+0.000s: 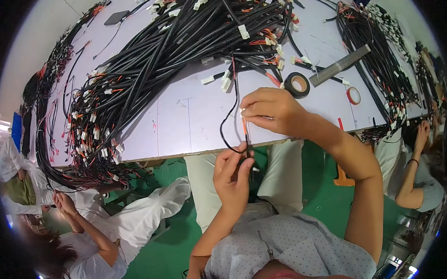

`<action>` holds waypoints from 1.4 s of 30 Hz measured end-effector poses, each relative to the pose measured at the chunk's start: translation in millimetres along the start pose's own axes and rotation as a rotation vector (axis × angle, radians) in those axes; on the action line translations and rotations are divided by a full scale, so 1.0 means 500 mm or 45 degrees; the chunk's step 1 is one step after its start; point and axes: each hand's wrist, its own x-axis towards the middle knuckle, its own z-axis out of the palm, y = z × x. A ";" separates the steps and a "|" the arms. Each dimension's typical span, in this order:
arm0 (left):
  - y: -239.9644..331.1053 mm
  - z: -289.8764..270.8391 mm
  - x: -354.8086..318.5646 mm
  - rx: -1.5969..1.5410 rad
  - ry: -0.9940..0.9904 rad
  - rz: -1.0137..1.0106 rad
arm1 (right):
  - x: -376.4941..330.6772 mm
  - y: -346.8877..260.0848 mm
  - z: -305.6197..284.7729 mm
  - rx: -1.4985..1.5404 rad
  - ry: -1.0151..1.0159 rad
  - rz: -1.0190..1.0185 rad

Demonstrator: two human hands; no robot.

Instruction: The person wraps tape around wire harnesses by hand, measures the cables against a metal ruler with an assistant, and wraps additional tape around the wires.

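Just past the table's front edge, my left hand (233,175) is closed around a black cable (248,146). Orange wires (244,125) come out of its upper end and run to a small white connector (242,112). The fingertips of my right hand (274,109) pinch that connector above the table edge. A thin black wire (223,132) loops from my left fingers up toward the cable pile. Part of the cable below my left hand is hidden.
A large pile of black cables (162,53) with white connectors covers the back and left of the white table (184,128). At right lie black tape (298,85), a metal ruler (340,65), red tape (353,96) and another cable bundle (369,61). People sit on both sides.
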 end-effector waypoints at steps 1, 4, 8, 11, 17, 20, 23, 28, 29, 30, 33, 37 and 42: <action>-0.008 -0.002 0.000 0.098 0.006 0.120 | 0.000 -0.002 0.001 -0.098 -0.001 -0.039; -0.013 -0.007 0.003 0.227 0.024 0.113 | -0.004 0.003 -0.008 -0.199 -0.017 -0.114; -0.025 -0.006 0.004 0.357 -0.010 0.212 | -0.004 0.001 -0.014 -0.123 -0.030 -0.065; -0.028 -0.001 0.002 0.301 -0.008 0.119 | 0.006 0.005 -0.011 -0.041 -0.017 0.022; -0.025 0.002 0.006 0.137 0.023 0.040 | 0.004 0.020 -0.008 0.087 0.006 0.177; -0.020 0.002 0.006 0.091 0.010 -0.036 | 0.008 0.018 -0.006 0.037 0.009 0.152; -0.023 0.006 0.007 0.078 0.017 -0.005 | 0.001 0.018 0.000 0.043 0.040 0.210; -0.025 0.005 0.005 -0.034 0.011 -0.122 | 0.004 0.016 0.003 0.019 0.033 0.192; -0.021 0.005 0.006 -0.035 0.012 -0.124 | 0.003 0.016 0.002 0.002 0.003 0.172; -0.013 0.006 0.007 -0.050 0.008 -0.145 | 0.003 0.014 0.000 0.002 0.002 0.173; -0.011 0.005 0.007 -0.093 0.006 -0.195 | 0.004 0.009 -0.001 0.013 0.011 0.215; -0.016 0.006 0.003 -0.120 0.003 -0.191 | 0.003 0.007 -0.003 0.024 -0.003 0.255; -0.020 0.008 0.002 -0.122 0.006 -0.210 | 0.003 0.007 -0.004 0.044 -0.008 0.276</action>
